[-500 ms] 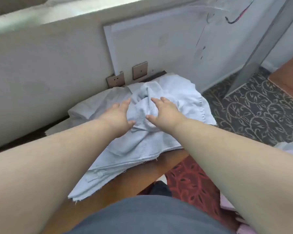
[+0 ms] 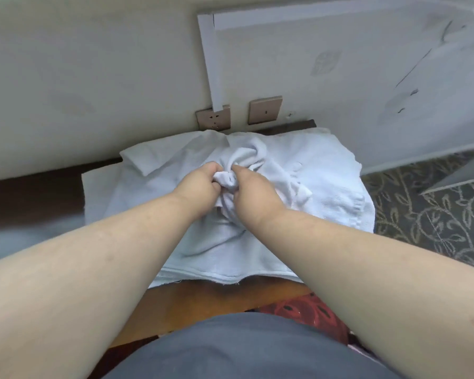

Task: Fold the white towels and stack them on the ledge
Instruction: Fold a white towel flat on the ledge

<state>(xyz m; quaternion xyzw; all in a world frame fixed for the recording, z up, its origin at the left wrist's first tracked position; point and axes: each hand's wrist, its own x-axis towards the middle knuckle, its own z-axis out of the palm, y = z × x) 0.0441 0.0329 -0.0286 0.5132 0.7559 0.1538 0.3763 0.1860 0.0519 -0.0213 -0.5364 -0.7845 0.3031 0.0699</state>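
Observation:
A heap of white towels point(image 2: 307, 170) lies rumpled on a wooden table point(image 2: 211, 299) against the wall. On top sits one small crumpled white towel point(image 2: 246, 154). My left hand point(image 2: 200, 184) and my right hand point(image 2: 253, 192) meet at the middle of the heap, and both grip a bunched fold of that top towel between curled fingers and thumbs. The towel's lower part is hidden under my hands. A flat white towel point(image 2: 99, 192) sticks out at the left of the heap.
The cream wall point(image 2: 93, 77) rises right behind the table, with a wall socket point(image 2: 214, 119) and a switch plate point(image 2: 264, 109) just above the towels. Patterned carpet point(image 2: 427, 222) lies to the right. A white panel point(image 2: 460, 170) leans there.
Both hands were lying open on the top towel; now their fingers have curled and gathered its fabric into a bunch. The view has shifted closer and to the left.

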